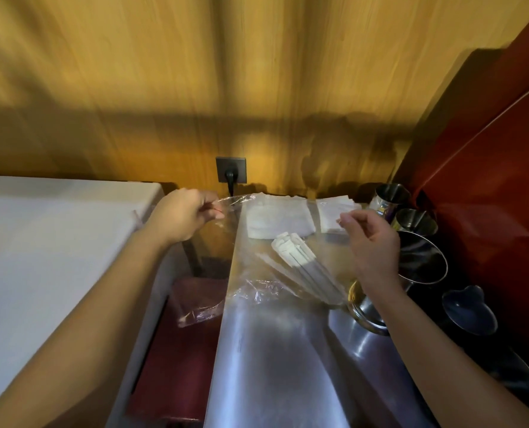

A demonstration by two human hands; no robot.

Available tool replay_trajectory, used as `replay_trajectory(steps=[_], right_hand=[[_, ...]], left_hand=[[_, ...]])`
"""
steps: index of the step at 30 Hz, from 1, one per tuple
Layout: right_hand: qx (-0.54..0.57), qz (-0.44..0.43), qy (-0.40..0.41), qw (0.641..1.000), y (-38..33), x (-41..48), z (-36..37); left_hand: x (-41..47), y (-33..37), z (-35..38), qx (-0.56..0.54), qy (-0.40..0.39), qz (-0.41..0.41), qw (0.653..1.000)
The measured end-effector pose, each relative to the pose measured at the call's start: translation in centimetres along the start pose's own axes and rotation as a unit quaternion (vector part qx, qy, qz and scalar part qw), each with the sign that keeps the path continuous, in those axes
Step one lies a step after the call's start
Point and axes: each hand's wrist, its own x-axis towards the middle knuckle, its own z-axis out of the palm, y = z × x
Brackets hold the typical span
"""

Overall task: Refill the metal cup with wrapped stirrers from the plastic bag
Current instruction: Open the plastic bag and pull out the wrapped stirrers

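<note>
A clear plastic bag (257,291) hangs stretched between my two hands over a steel counter (272,350). My left hand (186,216) pinches its upper left edge, and my right hand (371,242) pinches its upper right edge. A bundle of white wrapped stirrers (303,267) lies slanted inside the bag, its lower end pointing toward a metal cup (366,310) that lies tilted below my right wrist. My wrist hides part of the cup.
Folded white napkins (278,217) lie at the back of the counter. Several metal cups (414,223) and a dark scoop (470,310) stand along the right by a red panel. A white surface (41,242) is at left, and a wall socket (230,174) behind.
</note>
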Motion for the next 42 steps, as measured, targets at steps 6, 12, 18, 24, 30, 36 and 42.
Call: replay_trajectory(steps=[6, 12, 18, 24, 30, 36, 42], right_hand=[[0.002, 0.005, -0.024, 1.0, 0.6, -0.6, 1.0], [0.024, 0.077, -0.105, 0.991, 2.2, -0.6, 1.3], [0.004, 0.189, -0.174, 0.966, 5.3, -2.1, 1.5], [0.035, 0.147, -0.102, 0.983, 3.5, -2.7, 0.9], [0.086, 0.041, -0.054, 0.994, -1.4, -2.1, -1.4], [0.031, 0.039, -0.013, 0.999, -2.7, -1.0, -5.1], [0.0, 0.053, -0.03, 0.998, -1.7, -2.2, -7.2]], left_hand=[[-0.6, -1.4, 0.1, -0.068, 0.044, -0.027, 0.996], [0.0, -0.2, -0.2, -0.047, 0.056, 0.001, 0.997], [0.5, -0.1, 0.3, 0.015, 0.07, -0.033, 0.997], [0.6, 1.1, -0.5, -0.028, 0.121, -0.014, 0.992], [1.8, 4.9, -3.3, -0.096, 0.172, 0.045, 0.979], [3.0, 9.1, -4.8, -0.119, 0.198, 0.09, 0.969], [2.8, 10.4, -5.5, -0.131, 0.164, 0.122, 0.97]])
